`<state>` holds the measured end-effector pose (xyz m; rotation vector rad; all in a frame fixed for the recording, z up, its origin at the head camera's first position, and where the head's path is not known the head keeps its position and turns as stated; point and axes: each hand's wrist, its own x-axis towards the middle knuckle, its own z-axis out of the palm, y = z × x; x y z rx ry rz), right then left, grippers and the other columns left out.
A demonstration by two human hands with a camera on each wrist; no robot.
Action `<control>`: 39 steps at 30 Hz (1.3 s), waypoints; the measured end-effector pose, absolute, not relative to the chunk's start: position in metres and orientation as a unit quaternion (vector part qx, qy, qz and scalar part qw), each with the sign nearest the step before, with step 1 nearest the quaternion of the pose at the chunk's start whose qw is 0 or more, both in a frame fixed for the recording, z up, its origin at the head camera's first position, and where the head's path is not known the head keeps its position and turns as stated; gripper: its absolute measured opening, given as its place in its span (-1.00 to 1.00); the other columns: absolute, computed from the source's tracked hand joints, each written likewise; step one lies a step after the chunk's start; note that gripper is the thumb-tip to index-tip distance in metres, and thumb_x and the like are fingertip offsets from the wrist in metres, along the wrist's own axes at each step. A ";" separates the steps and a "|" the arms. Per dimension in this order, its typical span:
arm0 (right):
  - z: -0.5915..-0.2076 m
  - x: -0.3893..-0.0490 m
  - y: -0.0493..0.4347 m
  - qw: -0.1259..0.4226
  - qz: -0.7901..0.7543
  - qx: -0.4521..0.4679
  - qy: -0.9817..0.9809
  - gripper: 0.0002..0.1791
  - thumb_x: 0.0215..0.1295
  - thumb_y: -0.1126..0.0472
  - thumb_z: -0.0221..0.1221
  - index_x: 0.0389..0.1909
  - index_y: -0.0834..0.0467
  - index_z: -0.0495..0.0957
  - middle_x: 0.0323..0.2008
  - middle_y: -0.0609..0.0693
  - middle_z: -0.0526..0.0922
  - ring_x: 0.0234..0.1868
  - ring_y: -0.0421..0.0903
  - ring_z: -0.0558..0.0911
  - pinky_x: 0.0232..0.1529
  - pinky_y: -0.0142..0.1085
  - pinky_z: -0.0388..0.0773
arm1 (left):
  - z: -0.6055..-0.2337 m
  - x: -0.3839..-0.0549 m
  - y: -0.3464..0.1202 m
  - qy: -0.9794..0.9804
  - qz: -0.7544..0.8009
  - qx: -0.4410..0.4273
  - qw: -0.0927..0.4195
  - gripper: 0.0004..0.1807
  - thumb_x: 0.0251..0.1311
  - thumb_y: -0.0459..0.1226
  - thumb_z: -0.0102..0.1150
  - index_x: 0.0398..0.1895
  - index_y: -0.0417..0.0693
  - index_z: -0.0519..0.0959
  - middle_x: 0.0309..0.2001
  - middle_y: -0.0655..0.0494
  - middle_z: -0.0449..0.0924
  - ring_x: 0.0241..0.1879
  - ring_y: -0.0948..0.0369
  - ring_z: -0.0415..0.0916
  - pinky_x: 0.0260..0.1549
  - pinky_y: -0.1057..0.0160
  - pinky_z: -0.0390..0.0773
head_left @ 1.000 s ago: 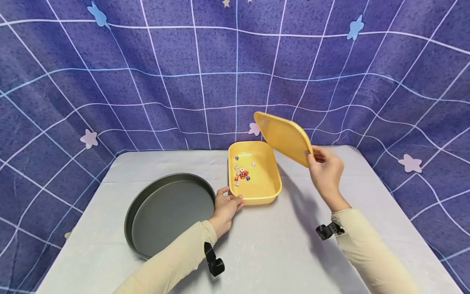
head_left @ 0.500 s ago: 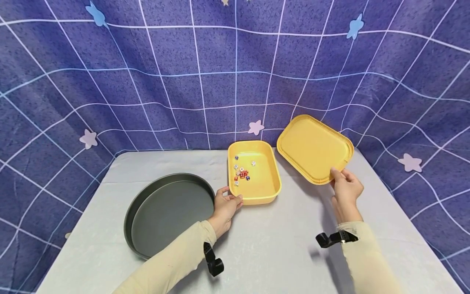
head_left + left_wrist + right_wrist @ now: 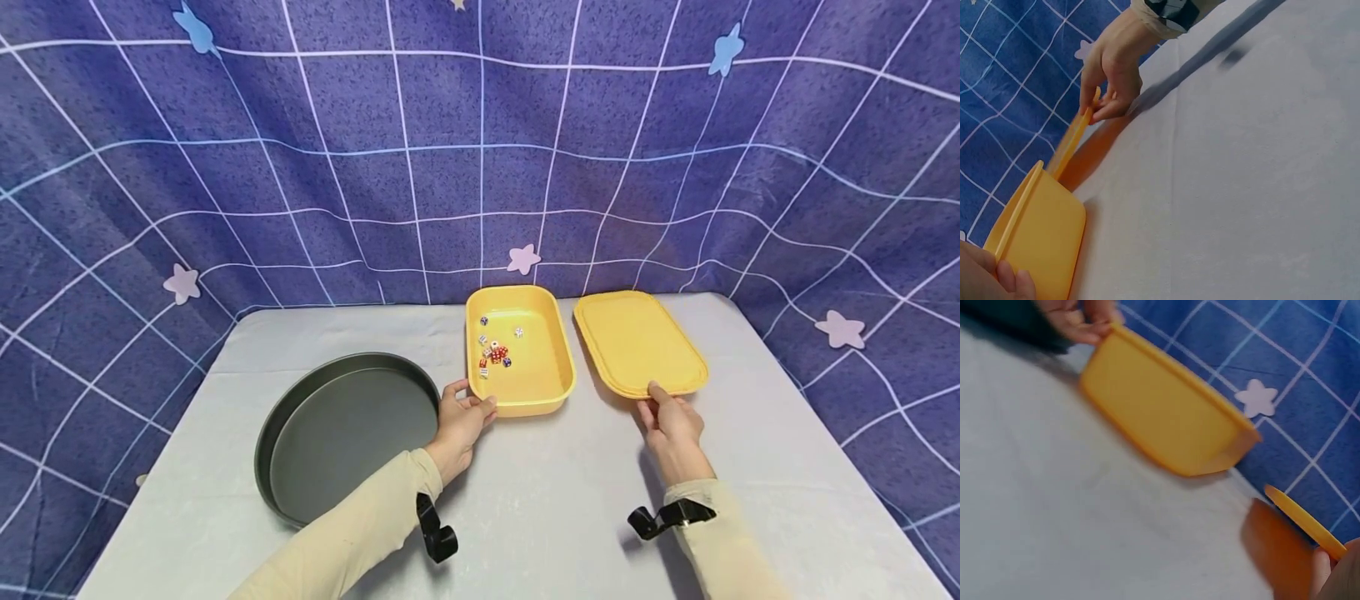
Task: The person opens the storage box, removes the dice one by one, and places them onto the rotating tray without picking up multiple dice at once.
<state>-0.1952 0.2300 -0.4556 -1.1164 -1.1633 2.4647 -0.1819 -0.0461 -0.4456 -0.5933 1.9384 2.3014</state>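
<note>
My left hand [image 3: 459, 427] grips the near left corner of a yellow plastic container [image 3: 555, 350], thumb over its rim. Inside, several small red, white and blue dice [image 3: 497, 356] lie mostly toward the left side. Its matching yellow lid [image 3: 637, 342] is pinched at the near edge by my right hand [image 3: 675, 429], thumb on top and fingers below. The lid is held nearly flat, to the right of the container, with its shadow on the cloth beneath it in the left wrist view. In the right wrist view the lid [image 3: 1304, 519] shows edge-on, apart from the container.
A round dark grey pan [image 3: 352, 433] stands on the left, close beside my left hand. A pale cloth [image 3: 562, 500] covers the table. Behind it hangs a blue curtain [image 3: 450, 192] with a white grid and stars, right at the table's back edge.
My right hand has swung the lid from steeply tilted beside the container to the right and down, so it now lies nearly level. The left hand and container have stayed put.
</note>
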 end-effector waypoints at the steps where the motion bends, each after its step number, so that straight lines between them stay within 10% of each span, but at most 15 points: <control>1: -0.458 -0.195 0.228 0.097 0.829 -0.379 -0.399 -0.83 0.25 0.37 0.20 -0.53 0.18 0.52 -0.64 -0.09 0.57 -0.59 -0.26 0.60 -0.45 -0.47 0.60 | -0.446 -0.182 -0.046 0.631 0.751 -0.193 0.037 -0.36 0.15 -0.57 0.15 0.29 -0.29 0.16 -0.42 0.06 0.35 -0.48 0.27 0.48 -0.23 0.27 0.63; 9: -0.474 -0.194 0.223 0.077 0.790 -0.333 -0.508 -0.96 0.33 0.34 0.12 -0.31 0.23 0.47 -0.59 -0.14 0.59 -0.51 -0.31 0.66 -0.28 -0.48 0.60 | -0.447 -0.182 -0.045 0.627 0.754 -0.191 0.035 -0.36 0.15 -0.58 0.15 0.29 -0.31 0.15 -0.42 0.06 0.35 -0.48 0.27 0.48 -0.23 0.26 0.64; 25: -0.468 -0.213 0.278 -0.259 0.777 -0.223 -0.528 -0.63 0.49 0.21 -0.06 -0.40 0.29 0.63 -0.47 0.13 0.73 -0.37 -0.04 0.74 -0.16 -0.33 0.61 | -0.448 -0.182 -0.048 0.627 0.757 -0.181 0.037 -0.36 0.17 -0.58 0.13 0.30 -0.30 0.14 -0.41 0.04 0.34 -0.47 0.27 0.48 -0.24 0.29 0.63; 39: -0.467 -0.215 0.282 -0.299 0.688 -0.196 -0.632 -0.58 0.50 0.12 -0.06 -0.39 0.28 0.64 -0.51 0.07 0.72 -0.45 -0.11 0.73 -0.31 -0.35 0.64 | -0.446 -0.182 -0.048 0.637 0.750 -0.168 0.049 -0.34 0.19 -0.56 0.13 0.32 -0.30 0.10 -0.41 0.05 0.35 -0.47 0.29 0.46 -0.20 0.25 0.63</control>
